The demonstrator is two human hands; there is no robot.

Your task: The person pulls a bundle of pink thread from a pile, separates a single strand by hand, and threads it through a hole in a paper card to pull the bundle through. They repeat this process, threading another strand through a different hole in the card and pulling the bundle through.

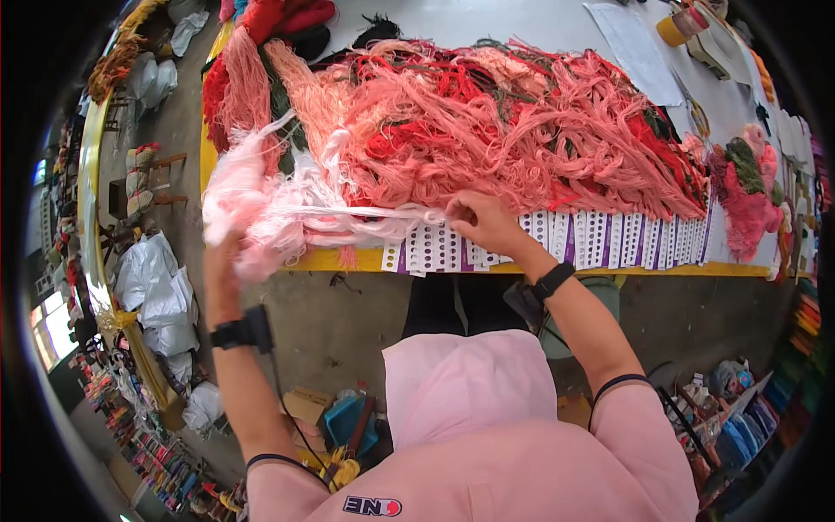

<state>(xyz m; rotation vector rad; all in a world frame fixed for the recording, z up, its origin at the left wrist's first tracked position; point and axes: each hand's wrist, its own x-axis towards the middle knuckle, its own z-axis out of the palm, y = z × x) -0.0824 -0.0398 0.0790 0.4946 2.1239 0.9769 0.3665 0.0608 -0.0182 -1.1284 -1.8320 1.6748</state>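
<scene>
My right hand is closed in a pinch on one end of a pale pink skein of thread, over the front of the table. The skein stretches leftward from those fingertips into a loose, fluffy bundle. At that bundle, by the table's left corner, is my left hand; it grips the thread, though the strands cover most of its fingers. Behind both hands lies a big tangled heap of thread in coral, peach, red and some dark green. White cards with punched holes line the front edge beneath the heap.
Yellow trim edges the table. Papers and a thread cone lie at the far right, with pink and green bundles nearer. White bags stand on the left. A pale green bucket sits under the table.
</scene>
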